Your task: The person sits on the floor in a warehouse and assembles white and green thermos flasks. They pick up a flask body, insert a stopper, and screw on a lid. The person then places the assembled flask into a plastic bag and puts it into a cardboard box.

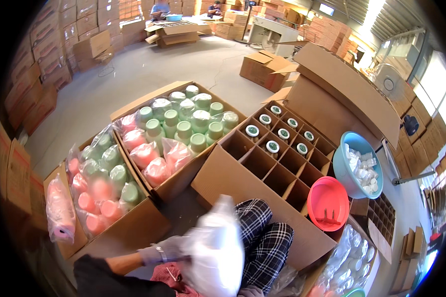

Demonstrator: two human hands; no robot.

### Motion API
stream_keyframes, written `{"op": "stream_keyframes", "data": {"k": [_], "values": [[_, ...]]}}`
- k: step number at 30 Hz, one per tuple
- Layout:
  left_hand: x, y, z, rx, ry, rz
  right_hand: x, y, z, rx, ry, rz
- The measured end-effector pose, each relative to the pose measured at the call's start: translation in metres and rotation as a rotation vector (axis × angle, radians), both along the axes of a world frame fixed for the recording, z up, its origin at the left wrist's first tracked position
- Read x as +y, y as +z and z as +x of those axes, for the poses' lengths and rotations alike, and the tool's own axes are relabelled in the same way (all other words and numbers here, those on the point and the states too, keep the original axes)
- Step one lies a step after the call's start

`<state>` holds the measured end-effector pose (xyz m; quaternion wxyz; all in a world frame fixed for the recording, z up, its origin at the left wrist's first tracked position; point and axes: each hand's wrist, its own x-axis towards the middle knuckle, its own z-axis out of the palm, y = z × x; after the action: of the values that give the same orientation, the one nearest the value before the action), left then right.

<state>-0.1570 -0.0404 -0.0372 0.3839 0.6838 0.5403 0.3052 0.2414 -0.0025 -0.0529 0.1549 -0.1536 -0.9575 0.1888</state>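
Over my lap, a white item in a clear plastic bag (214, 252) stands out, blurred by motion, so its exact kind does not show. My left hand (171, 249), in a grey glove, grips its left side with the fingertips hidden. At the bottom edge, only a small gloved part of my right hand (251, 291) shows, close to the bag's lower end; its fingers are mostly cut off. Right in front of my knees is a divided carton (248, 198) with several white-lidded containers (272, 146) in its far cells.
Two open cartons to the left hold bagged green cups (183, 129) and pink cups (102, 189). A red basin (327, 198) with a small red tool and a blue basin (376, 166) of white pieces sit at right. Another carton holds bagged white items (354, 265). People work far off.
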Motion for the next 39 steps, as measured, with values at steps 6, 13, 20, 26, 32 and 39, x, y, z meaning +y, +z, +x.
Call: {"op": "stream_keyframes", "data": {"k": [6,13,20,26,32,39], "values": [[-0.103,-0.021,-0.026,-1.446,0.475,-0.874,0.084,0.12,-0.143,0.394,-0.102,-0.892],[0.039,0.017,-0.105,-1.167,0.872,0.199,0.196,0.144,-0.298,0.271,-0.003,-0.011],[0.176,-0.108,-0.313,-0.943,1.346,0.658,0.223,0.139,-0.249,0.127,0.006,0.144],[0.21,-0.201,-0.356,-0.043,1.636,0.017,0.236,0.124,-0.235,0.124,-0.048,0.025],[0.22,-0.197,-0.353,0.337,1.611,-0.288,0.239,0.122,-0.254,0.186,-0.125,-0.02],[0.231,-0.142,-0.309,0.622,1.37,-0.029,0.241,0.12,-0.261,0.169,-0.108,-0.004]]}}
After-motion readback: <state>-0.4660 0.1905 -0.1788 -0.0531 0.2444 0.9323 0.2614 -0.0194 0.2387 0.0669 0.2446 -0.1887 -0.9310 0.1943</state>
